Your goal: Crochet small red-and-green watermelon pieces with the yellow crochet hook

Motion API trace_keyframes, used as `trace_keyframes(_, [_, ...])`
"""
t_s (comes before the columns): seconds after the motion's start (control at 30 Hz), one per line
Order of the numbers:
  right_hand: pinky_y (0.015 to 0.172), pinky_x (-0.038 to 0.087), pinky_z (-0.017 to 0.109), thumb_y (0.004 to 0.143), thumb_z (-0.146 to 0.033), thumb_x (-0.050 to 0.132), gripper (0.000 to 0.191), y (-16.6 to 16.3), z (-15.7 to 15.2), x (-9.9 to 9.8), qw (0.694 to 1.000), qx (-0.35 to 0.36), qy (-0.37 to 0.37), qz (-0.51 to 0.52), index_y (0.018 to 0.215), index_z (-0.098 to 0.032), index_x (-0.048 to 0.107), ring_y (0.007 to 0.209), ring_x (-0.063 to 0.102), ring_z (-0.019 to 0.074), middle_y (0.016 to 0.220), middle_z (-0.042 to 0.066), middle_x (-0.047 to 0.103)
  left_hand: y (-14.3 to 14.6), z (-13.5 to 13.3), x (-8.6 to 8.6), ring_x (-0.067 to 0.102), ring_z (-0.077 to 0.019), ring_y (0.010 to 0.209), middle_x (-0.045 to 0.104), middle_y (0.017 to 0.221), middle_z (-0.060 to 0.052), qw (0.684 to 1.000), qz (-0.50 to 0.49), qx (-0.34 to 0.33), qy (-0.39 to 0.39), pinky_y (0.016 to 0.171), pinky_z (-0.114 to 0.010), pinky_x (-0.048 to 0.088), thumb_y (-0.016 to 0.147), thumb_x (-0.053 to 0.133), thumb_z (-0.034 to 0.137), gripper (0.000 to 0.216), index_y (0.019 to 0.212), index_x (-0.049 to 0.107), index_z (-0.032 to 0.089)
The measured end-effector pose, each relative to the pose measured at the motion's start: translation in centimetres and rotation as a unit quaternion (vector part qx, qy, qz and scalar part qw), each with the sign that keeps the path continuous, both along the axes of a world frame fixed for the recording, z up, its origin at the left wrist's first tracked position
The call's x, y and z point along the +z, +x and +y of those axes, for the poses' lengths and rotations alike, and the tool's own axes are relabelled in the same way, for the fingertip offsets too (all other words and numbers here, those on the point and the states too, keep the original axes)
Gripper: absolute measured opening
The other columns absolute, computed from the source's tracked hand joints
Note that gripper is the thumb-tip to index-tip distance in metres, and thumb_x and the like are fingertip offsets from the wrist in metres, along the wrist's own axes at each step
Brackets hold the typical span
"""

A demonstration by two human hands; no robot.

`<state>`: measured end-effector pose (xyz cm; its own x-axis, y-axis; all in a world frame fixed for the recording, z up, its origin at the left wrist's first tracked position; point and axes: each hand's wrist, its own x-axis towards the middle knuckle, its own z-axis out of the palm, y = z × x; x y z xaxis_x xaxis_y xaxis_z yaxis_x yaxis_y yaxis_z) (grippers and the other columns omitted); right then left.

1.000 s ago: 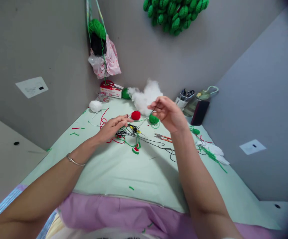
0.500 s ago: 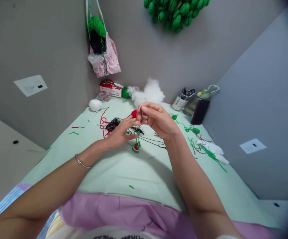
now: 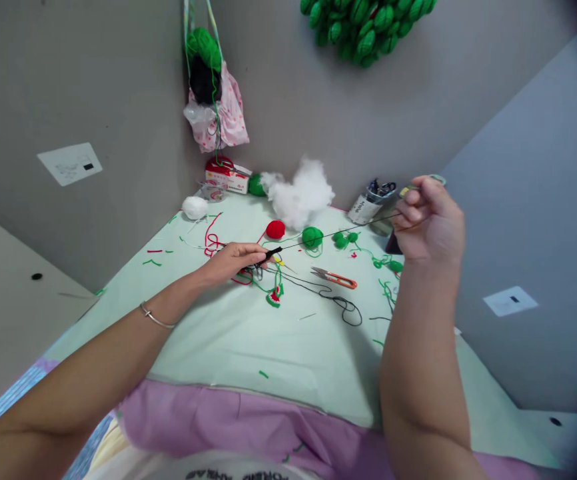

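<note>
My left hand (image 3: 233, 259) rests on the pale green table cover (image 3: 248, 333), fingers pinched on the end of a black thread (image 3: 328, 233) beside a tangle of black, red and green yarn. The thread runs taut up and to the right to my right hand (image 3: 428, 220), which is raised above the table and closed on its other end. Under the thread lie a red crocheted ball (image 3: 275, 229) and a green one (image 3: 312, 237). A small red-and-green crocheted piece (image 3: 274, 297) lies just right of my left hand.
Orange thread snips (image 3: 335, 277) lie mid-table beside a loose black yarn loop (image 3: 341, 305). White stuffing (image 3: 301, 193), a white ball (image 3: 194, 207), a red box (image 3: 226, 175) and a cup of tools (image 3: 367, 203) line the back. Green yarn pieces hang on the wall (image 3: 368, 27).
My hands were together at the red ball half a second ago. My right hand has swung out to the right and up, drawing the black thread taut; the left hand stays low on the table.
</note>
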<state>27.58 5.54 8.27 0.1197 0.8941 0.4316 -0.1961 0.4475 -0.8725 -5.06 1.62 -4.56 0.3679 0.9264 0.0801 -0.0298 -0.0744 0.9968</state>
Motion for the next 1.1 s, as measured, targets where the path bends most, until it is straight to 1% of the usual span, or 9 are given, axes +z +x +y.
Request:
trace_keyframes(0.13, [0.042,0.011,0.027,0.078,-0.034,0.075,0.015,-2.7,0.5,-1.6,0.993,-0.034,-0.006,-0.111,0.090,-0.026,0.075,0.043,0.025,0.0064,0.067,-0.001,0.062,-0.1,0.2,-0.3,0.067,-0.0163,0.073,0.075,0.084,-0.007,1.000,-0.011,0.020,-0.020,0.065,-0.026,0.051,0.081,0.076,0.045,0.025,0.089,0.079,0.021])
trace_keyframes(0.2, [0.042,0.015,0.026,0.077,-0.032,0.074,0.015,-4.9,0.4,-2.6,0.982,0.023,-0.032,-0.183,0.087,-0.021,0.076,0.044,0.025,0.0054,0.065,-0.001,0.063,-0.2,0.2,-0.4,0.066,-0.0158,0.074,0.075,0.087,-0.008,0.999,-0.017,0.027,-0.020,0.067,-0.025,0.051,0.081,0.076,0.045,0.025,0.087,0.079,0.021])
trace_keyframes(0.27, [0.046,0.028,0.025,0.077,-0.030,0.074,0.013,-7.3,0.0,-3.7,0.958,0.080,-0.054,-0.270,0.085,-0.019,0.077,0.049,0.038,0.0068,0.070,0.000,0.067,-0.2,0.2,-0.4,0.065,-0.0157,0.076,0.075,0.090,-0.008,0.999,-0.016,0.025,-0.017,0.070,-0.026,0.051,0.082,0.076,0.046,0.025,0.085,0.078,0.021])
trace_keyframes(0.37, [0.066,0.045,0.027,0.078,-0.029,0.075,0.017,-10.2,-0.7,-5.3,0.921,0.170,-0.016,-0.350,0.092,-0.021,0.077,0.075,0.059,0.0131,0.092,0.003,0.073,-0.3,0.1,-0.2,0.064,-0.0163,0.078,0.074,0.089,-0.007,1.000,-0.012,0.015,-0.008,0.076,-0.027,0.051,0.084,0.074,0.046,0.025,0.084,0.078,0.021])
trace_keyframes(0.47, [0.066,0.042,0.028,0.082,-0.028,0.070,0.011,-11.8,-1.2,-6.5,0.889,0.205,-0.002,-0.410,0.086,-0.021,0.076,0.071,0.056,0.0126,0.084,0.001,0.071,-0.2,0.0,0.1,0.064,-0.0190,0.080,0.073,0.084,-0.007,1.000,-0.012,0.017,0.007,0.078,-0.029,0.051,0.084,0.072,0.051,0.031,0.081,0.078,0.021])
trace_keyframes(0.67, [0.065,0.042,0.028,0.083,-0.032,0.065,0.015,-12.4,-0.9,-7.2,0.919,0.167,-0.032,-0.356,0.078,-0.018,0.069,0.068,0.056,0.0135,0.075,0.001,0.067,-0.3,0.2,0.1,0.067,-0.0188,0.078,0.070,0.074,-0.004,0.998,-0.018,0.061,0.004,0.075,-0.028,0.051,0.084,0.069,0.055,0.036,0.083,0.075,0.020])
trace_keyframes(0.9, [0.045,0.026,0.024,0.075,-0.033,0.068,0.015,-10.4,1.7,-7.6,0.982,-0.014,-0.069,-0.175,0.076,-0.020,0.062,0.047,0.034,0.0074,0.064,-0.003,0.058,-1.0,0.9,-0.8,0.070,-0.0193,0.080,0.068,0.069,-0.003,0.999,-0.007,0.049,0.002,0.075,-0.030,0.051,0.081,0.076,0.046,0.027,0.074,0.070,0.021])
trace_keyframes(1.0, [0.045,0.025,0.024,0.077,-0.037,0.069,0.019,-9.6,1.8,-7.5,0.972,0.012,-0.093,-0.216,0.083,-0.019,0.068,0.046,0.034,0.0066,0.068,-0.002,0.063,-1.0,0.9,-0.9,0.070,-0.0211,0.081,0.067,0.068,-0.002,0.998,-0.011,0.057,-0.002,0.075,-0.032,0.052,0.081,0.075,0.050,0.029,0.078,0.070,0.022])
trace_keyframes(1.1, [0.058,0.039,0.026,0.082,-0.040,0.069,0.024,-10.1,1.0,-7.8,0.936,0.106,-0.062,-0.330,0.093,-0.019,0.075,0.064,0.053,0.0112,0.085,0.002,0.072,-1.0,0.9,-0.9,0.070,-0.0200,0.080,0.066,0.068,-0.001,0.998,-0.012,0.057,-0.005,0.075,-0.031,0.051,0.081,0.074,0.051,0.030,0.082,0.071,0.022])
